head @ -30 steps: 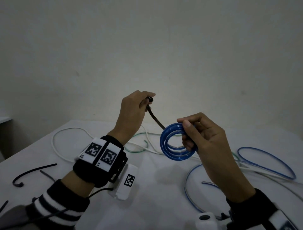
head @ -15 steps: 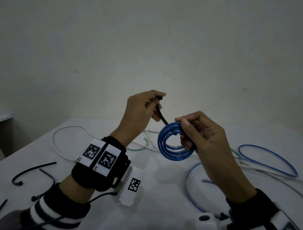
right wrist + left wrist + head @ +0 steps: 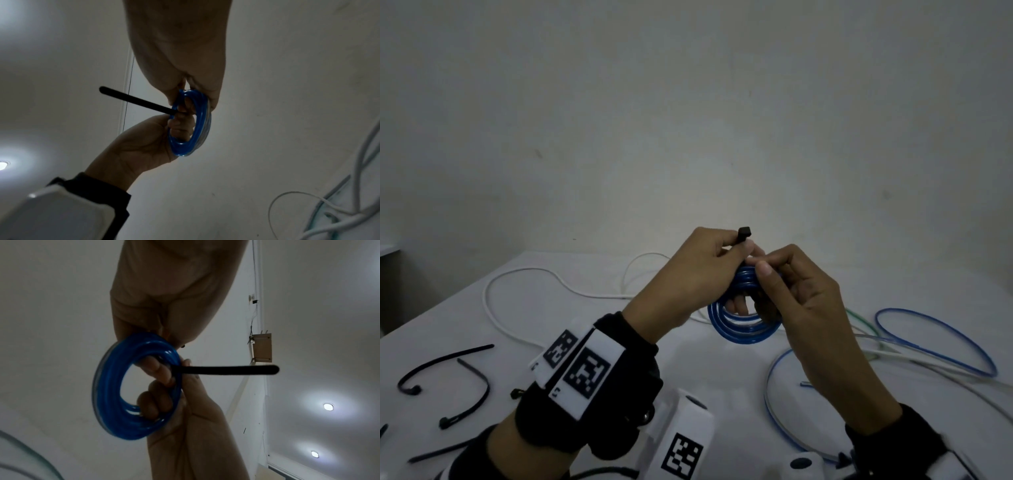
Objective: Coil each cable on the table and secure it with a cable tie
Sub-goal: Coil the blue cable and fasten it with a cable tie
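Two ceiling lights (image 3: 328, 406) glow beside a wall box (image 3: 262, 348).

All three views dim and grey-blue, low contrast, grainy. Only visible sources are recessed ceiling lights (image 3: 328, 406) in the wrist views, blooming into soft halos; both hands (image 3: 179, 53) read as backlit, near-silhouette, and the nearest skin is soft and out of focus. Wide-angle bending at frame edges, faint shadows on the tabletop (image 3: 465, 325).

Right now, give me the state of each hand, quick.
Left hand: closed, pinching the black cable tie near its head, fingers through the blue cable coil.
Right hand: closed, gripping the blue cable coil.
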